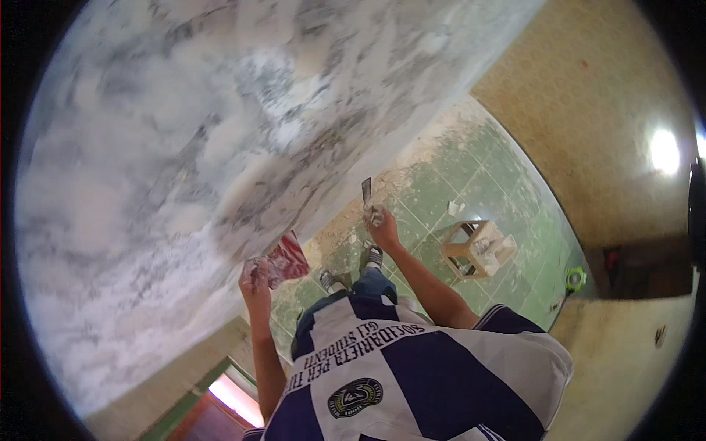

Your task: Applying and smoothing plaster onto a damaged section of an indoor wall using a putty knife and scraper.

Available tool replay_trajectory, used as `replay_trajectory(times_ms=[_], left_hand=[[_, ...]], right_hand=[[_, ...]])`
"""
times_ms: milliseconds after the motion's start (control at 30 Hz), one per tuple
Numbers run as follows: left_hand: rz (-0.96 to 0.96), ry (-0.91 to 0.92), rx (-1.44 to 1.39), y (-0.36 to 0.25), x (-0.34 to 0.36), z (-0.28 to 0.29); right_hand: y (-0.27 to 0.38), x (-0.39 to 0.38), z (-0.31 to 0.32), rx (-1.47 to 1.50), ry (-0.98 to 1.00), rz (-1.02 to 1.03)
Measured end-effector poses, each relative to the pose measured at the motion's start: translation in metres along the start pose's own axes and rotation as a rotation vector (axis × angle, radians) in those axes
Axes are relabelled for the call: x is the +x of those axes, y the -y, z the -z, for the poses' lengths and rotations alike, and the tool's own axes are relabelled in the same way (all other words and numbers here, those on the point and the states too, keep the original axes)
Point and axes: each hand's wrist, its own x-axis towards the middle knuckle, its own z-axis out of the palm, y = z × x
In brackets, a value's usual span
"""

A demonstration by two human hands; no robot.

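A mottled white and grey plastered wall (154, 154) fills the upper left of the head view. My left hand (257, 281) is at the wall's lower part, closed on a crumpled red and white sheet (290, 261) smeared with white material. My right hand (379, 224), white with residue, grips a narrow putty knife (366, 189) with its blade pointing up in the picture, a little away from the wall. Below me my sneakers (368, 256) stand on the floor.
The green tiled floor (474, 169) is spattered with white debris. A pale stool (485, 253) stands to my right. Near the far right edge of the floor is a green round object (576, 279). A doorway (213, 415) shows at the lower left, and a tan wall (573, 117) at the right.
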Motion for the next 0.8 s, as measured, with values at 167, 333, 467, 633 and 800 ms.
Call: replay_trajectory(times_ms=[167, 333, 467, 633, 800], left_hand=[[0.351, 0.108, -0.476, 0.006, 0.009, -0.073], [0.517, 0.551, -0.591, -0.021, 0.018, -0.149], [0.468, 0.705, -0.699, -0.028, 0.029, -0.172], [0.473, 0.590, -0.712, -0.089, -0.007, -0.214], [0.350, 0.508, -0.519, -0.082, -0.073, -0.276]], right_hand=[[0.001, -0.049, 0.053, 0.619, 0.111, -0.165], [0.016, -0.080, 0.106, 0.166, 0.153, -0.015], [0.040, -0.098, 0.150, -0.077, 0.079, 0.380], [-0.031, -0.130, 0.227, -0.303, 0.094, 0.237], [-0.096, -0.157, 0.297, 0.120, -0.074, 0.052]])
